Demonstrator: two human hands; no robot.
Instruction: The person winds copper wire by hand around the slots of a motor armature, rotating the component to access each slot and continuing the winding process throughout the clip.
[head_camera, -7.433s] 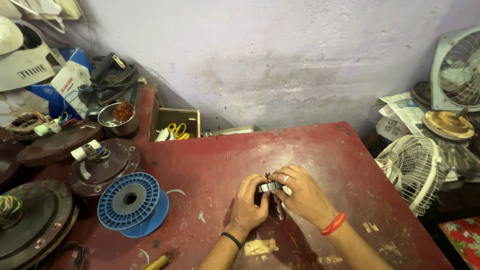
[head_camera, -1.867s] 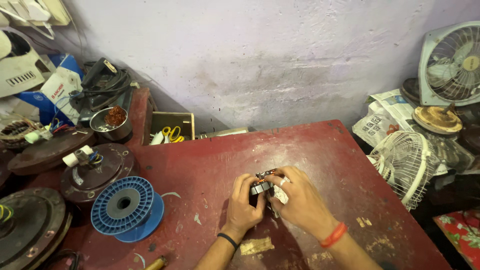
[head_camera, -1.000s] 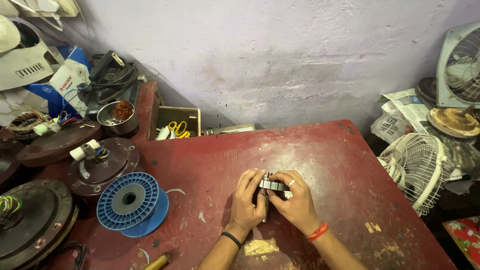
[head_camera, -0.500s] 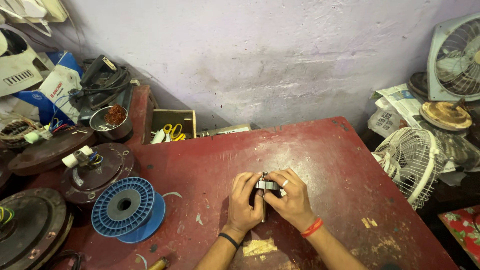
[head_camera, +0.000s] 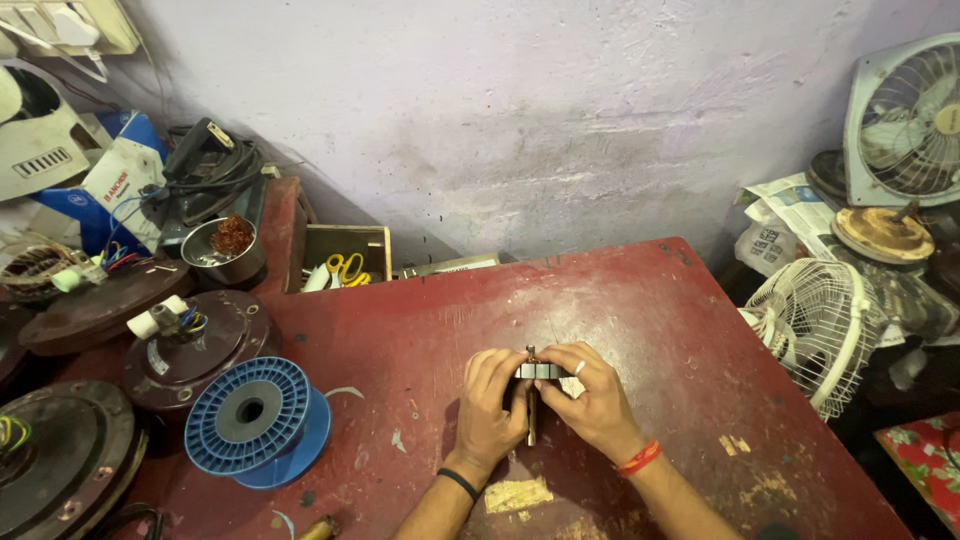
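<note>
Your left hand (head_camera: 492, 405) and right hand (head_camera: 590, 400) meet near the middle of the red tabletop (head_camera: 420, 340), both closed around a small metal motor part (head_camera: 537, 371) with a thin shaft (head_camera: 531, 415) that points back toward you between the palms. Your fingers curl over its top from both sides, so most of the piece is hidden. You wear a black band on the left wrist and a red one on the right.

At far left a blue and white cardboard box (head_camera: 115, 185) leans against the wall, its printed label facing you. At right, folded newspaper (head_camera: 785, 215) lies under a rusty round disc (head_camera: 882, 232).

The tabletop is worn, with chipped patches showing pale wood near your forearms. A blue plastic spool (head_camera: 255, 418) sits at its left edge, beside dark round fan motor housings (head_camera: 190, 345). Behind them are a steel bowl of copper wire (head_camera: 225, 250) and a small wooden box holding yellow-handled scissors (head_camera: 343, 268). The wall behind is pale, scuffed plaster. A white fan guard (head_camera: 815, 330) leans at right, below a boxed fan (head_camera: 905, 120).

Compared with half a second ago, your hands stay in the same spot, still clasped on the part; only the view has shifted slightly.
</note>
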